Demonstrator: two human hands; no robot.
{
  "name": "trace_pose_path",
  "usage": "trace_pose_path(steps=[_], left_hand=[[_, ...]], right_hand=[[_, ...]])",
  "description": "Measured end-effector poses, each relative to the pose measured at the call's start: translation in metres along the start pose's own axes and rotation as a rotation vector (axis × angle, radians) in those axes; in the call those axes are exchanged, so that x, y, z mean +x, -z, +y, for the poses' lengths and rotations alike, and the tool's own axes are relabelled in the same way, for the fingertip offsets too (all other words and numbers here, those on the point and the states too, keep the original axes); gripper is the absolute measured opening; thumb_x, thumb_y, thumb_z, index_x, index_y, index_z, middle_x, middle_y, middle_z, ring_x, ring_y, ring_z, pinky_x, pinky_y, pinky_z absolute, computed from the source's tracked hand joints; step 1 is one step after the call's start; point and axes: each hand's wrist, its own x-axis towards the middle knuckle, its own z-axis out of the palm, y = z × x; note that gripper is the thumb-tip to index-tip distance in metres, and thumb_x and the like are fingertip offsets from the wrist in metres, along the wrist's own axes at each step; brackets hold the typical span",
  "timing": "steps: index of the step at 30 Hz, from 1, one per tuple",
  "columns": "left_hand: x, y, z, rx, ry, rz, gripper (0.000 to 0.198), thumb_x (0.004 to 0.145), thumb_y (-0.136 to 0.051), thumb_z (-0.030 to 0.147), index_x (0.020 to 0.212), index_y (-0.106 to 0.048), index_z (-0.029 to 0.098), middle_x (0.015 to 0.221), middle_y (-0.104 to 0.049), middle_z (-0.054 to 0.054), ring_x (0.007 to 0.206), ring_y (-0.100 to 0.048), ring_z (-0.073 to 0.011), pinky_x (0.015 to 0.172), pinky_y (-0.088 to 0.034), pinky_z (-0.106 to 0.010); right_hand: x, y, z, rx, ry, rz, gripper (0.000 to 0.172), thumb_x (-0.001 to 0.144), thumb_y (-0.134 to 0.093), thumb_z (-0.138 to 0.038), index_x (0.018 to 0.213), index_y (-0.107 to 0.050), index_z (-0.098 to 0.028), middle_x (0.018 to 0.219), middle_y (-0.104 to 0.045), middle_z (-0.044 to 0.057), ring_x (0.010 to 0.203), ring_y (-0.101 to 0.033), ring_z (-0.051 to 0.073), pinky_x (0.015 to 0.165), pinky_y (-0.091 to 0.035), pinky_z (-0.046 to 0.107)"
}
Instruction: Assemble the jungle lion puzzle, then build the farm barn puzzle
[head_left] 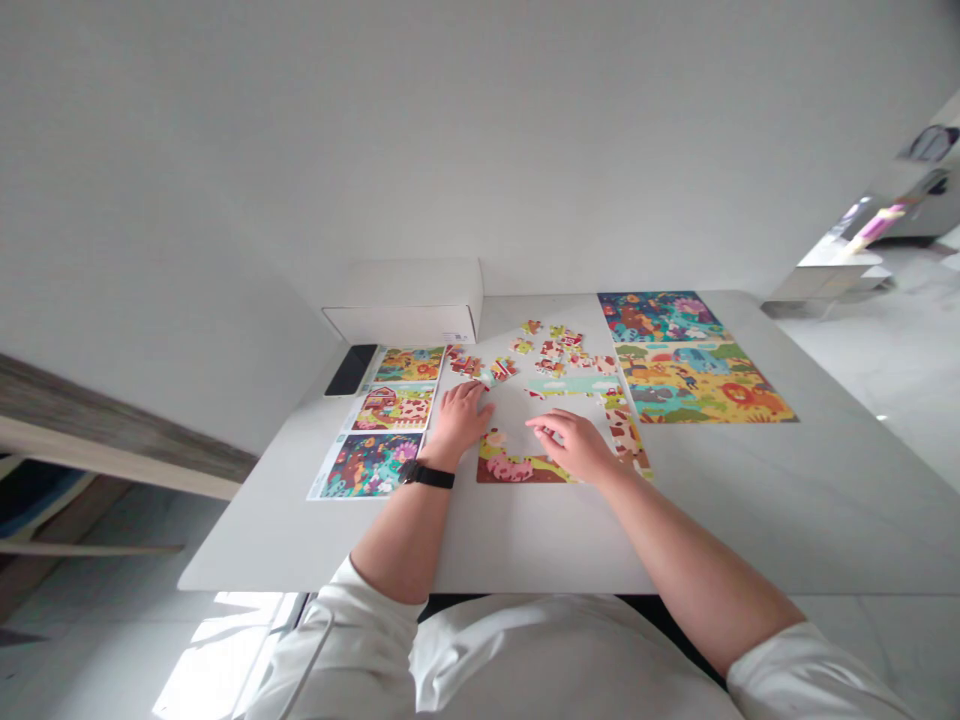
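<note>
A partly assembled jigsaw puzzle (625, 430) lies on the table, with a bottom strip of pink pigs (510, 467), a right side of cow-patterned pieces and a pale sky strip (574, 385) on top. My left hand (461, 415) rests at its upper left, fingers stretched out, their tips by a loose puzzle piece (487, 378). Whether they touch it I cannot tell. Over the open middle of the puzzle is my right hand (576, 442), index finger extended, other fingers loosely bent, nothing visible in it. Several loose puzzle pieces (551, 350) lie scattered beyond both hands.
Left of the puzzle lies a reference sheet (390, 410) with three pictures, beside a black phone (351, 370). A white box (405, 305) stands against the wall. Two finished puzzles (664, 315) (705, 385) lie at the right of the white table (780, 500).
</note>
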Motion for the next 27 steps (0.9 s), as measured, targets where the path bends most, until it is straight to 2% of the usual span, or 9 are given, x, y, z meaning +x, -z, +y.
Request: trace_pose_path(steps=[8, 12, 15, 18, 23, 27], left_hand=[[-0.003, -0.006, 0.007, 0.027, -0.032, 0.015, 0.037, 0.100, -0.065, 0.030, 0.135, -0.075, 0.024, 0.135, -0.071, -0.015, 0.128, -0.065, -0.0355, 0.119, -0.048, -0.053], [-0.002, -0.004, 0.006, -0.099, -0.130, 0.021, 0.043, 0.098, -0.057, 0.016, 0.138, -0.071, 0.022, 0.130, -0.072, -0.013, 0.124, -0.067, -0.0304, 0.116, -0.052, -0.049], [-0.001, -0.001, 0.003, -0.164, -0.160, 0.063, 0.046, 0.095, -0.053, 0.008, 0.134, -0.072, 0.023, 0.133, -0.072, -0.012, 0.128, -0.067, -0.0276, 0.118, -0.053, -0.047], [-0.003, -0.001, 0.003, -0.160, -0.140, 0.040, 0.042, 0.098, -0.059, 0.016, 0.137, -0.072, 0.024, 0.145, -0.069, -0.012, 0.138, -0.062, -0.0293, 0.126, -0.046, -0.052], [-0.007, -0.005, 0.011, -0.094, -0.046, -0.059, 0.040, 0.102, -0.063, 0.028, 0.140, -0.072, 0.029, 0.154, -0.066, -0.011, 0.150, -0.054, -0.0314, 0.138, -0.023, -0.065], [-0.008, -0.003, 0.012, -0.031, 0.032, -0.014, 0.034, 0.104, -0.061, 0.031, 0.136, -0.073, 0.028, 0.149, -0.068, -0.012, 0.149, -0.055, -0.0329, 0.137, -0.022, -0.066]], right_hand=[[-0.002, -0.004, 0.004, 0.020, -0.032, -0.029, 0.027, 0.105, -0.060, -0.018, 0.120, -0.080, -0.028, 0.097, -0.076, 0.003, 0.082, -0.070, 0.017, 0.081, -0.054, 0.029], [-0.002, -0.004, 0.004, 0.027, -0.051, -0.048, 0.026, 0.106, -0.060, -0.021, 0.121, -0.080, -0.028, 0.098, -0.076, 0.003, 0.081, -0.069, 0.017, 0.080, -0.054, 0.029], [-0.003, -0.004, 0.005, 0.044, -0.062, -0.052, 0.025, 0.107, -0.060, -0.022, 0.120, -0.080, -0.028, 0.098, -0.077, 0.003, 0.079, -0.068, 0.017, 0.079, -0.053, 0.029], [-0.003, -0.004, 0.008, 0.046, -0.066, -0.053, 0.024, 0.107, -0.060, -0.023, 0.119, -0.081, -0.027, 0.097, -0.077, 0.004, 0.078, -0.067, 0.016, 0.079, -0.053, 0.029], [-0.003, -0.006, 0.008, 0.048, -0.058, -0.037, 0.024, 0.106, -0.061, -0.022, 0.116, -0.082, -0.027, 0.094, -0.078, 0.003, 0.075, -0.068, 0.016, 0.077, -0.054, 0.029], [0.001, 0.000, 0.005, 0.062, -0.085, 0.059, 0.025, 0.106, -0.059, -0.024, 0.113, -0.082, -0.028, 0.098, -0.080, 0.005, 0.082, -0.072, 0.019, 0.078, -0.056, 0.031]])
